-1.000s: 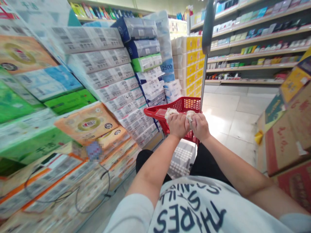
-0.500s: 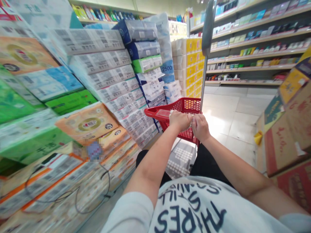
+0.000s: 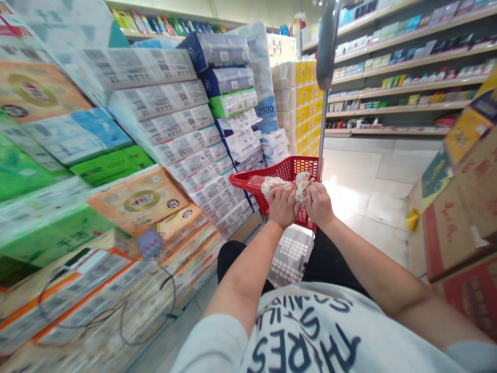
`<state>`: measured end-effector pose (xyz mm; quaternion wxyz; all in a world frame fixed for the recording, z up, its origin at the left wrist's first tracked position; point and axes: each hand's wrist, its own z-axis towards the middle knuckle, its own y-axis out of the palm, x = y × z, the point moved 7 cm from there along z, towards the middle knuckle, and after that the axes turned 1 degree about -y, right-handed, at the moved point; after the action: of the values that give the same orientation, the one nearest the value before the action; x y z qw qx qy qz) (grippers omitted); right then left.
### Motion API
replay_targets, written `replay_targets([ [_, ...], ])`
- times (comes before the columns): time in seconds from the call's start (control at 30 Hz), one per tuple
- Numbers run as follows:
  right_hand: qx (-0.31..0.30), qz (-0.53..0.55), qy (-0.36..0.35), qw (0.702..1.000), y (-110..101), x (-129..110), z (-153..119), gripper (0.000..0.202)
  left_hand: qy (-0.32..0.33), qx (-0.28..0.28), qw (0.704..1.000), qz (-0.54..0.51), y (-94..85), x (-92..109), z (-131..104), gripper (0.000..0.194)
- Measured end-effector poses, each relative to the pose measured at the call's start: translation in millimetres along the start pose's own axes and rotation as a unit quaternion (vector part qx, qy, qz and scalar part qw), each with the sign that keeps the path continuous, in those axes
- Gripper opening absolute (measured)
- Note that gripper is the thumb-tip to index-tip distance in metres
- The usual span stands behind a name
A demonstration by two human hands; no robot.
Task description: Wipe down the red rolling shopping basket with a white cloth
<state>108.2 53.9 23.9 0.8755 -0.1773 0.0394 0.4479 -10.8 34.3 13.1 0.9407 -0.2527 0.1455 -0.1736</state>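
My left hand (image 3: 283, 207) has its fingers wrapped round a soft, whitish, lumpy piece (image 3: 275, 185) with pinkish specks, which sticks out past the knuckles. Close beside it, my right hand (image 3: 319, 204) pinches a second whitish lump (image 3: 302, 184) of the same ragged look. I cannot tell what they are made of, nor whether they still join behind my fingers. Both hands are held above a red plastic shopping basket (image 3: 254, 180) with perforated walls. Its inside is largely hidden by my hands.
Stacked tissue packs (image 3: 155, 98) fill the left side, with a cable (image 3: 122, 316) over the lower ones. Cardboard cartons (image 3: 446, 233) stand at the right. A metal pole (image 3: 324, 124) rises by the basket. Stocked shelves (image 3: 396, 77) line the back, beyond the tiled floor (image 3: 365, 181).
My left hand has turned and dropped slightly, its knuckles now facing up. The whitish lumps, earlier almost covered by my fingers, now show above both hands. My right hand has hardly moved.
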Motion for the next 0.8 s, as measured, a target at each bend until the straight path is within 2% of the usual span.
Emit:
replay_targets([
  [0.1,0.005,0.004,0.006,1.0,4,0,1,0.021,-0.011,-0.021,1.0,-0.007,-1.2,-2,3,0.043],
  [0.2,0.004,0.005,0.003,1.0,5,-1,1,0.021,-0.053,-0.073,0.996,-0.002,-2.5,-5,19,0.036],
  [0.3,0.0,0.003,0.002,1.0,3,-1,2,0.021,-0.087,-0.171,0.981,0.017,1.9,-6,46,0.038],
  [0.37,-0.005,0.004,0.01,1.0,1,1,2,0.021,-0.059,-0.251,0.966,0.028,7.8,-2,61,0.044],
  [0.43,-0.01,0.009,0.018,1.0,1,2,3,0.022,-0.025,-0.301,0.953,0.032,11.4,2,69,0.045],
  [0.47,-0.012,0.011,0.02,1.0,0,3,3,0.022,-0.014,-0.305,0.952,0.031,11.5,3,69,0.045],
  [0.53,-0.012,0.013,0.022,1.0,0,3,2,0.021,-0.015,-0.268,0.963,0.026,8.6,2,63,0.043],
  [0.63,-0.008,0.013,0.02,1.0,0,3,1,0.021,-0.035,-0.168,0.985,0.017,4.2,-3,37,0.036],
  [0.67,-0.007,0.011,0.02,1.0,0,3,0,0.022,-0.021,-0.145,0.989,0.012,4.9,-2,26,0.035],
  [0.73,-0.005,0.004,0.022,1.0,-1,3,-1,0.022,-0.013,-0.113,0.993,0.012,7.8,-3,8,0.04],
  [0.8,-0.006,-0.002,0.025,1.0,-2,3,-1,0.023,-0.012,-0.103,0.994,0.013,12.1,-4,-3,0.046],
])
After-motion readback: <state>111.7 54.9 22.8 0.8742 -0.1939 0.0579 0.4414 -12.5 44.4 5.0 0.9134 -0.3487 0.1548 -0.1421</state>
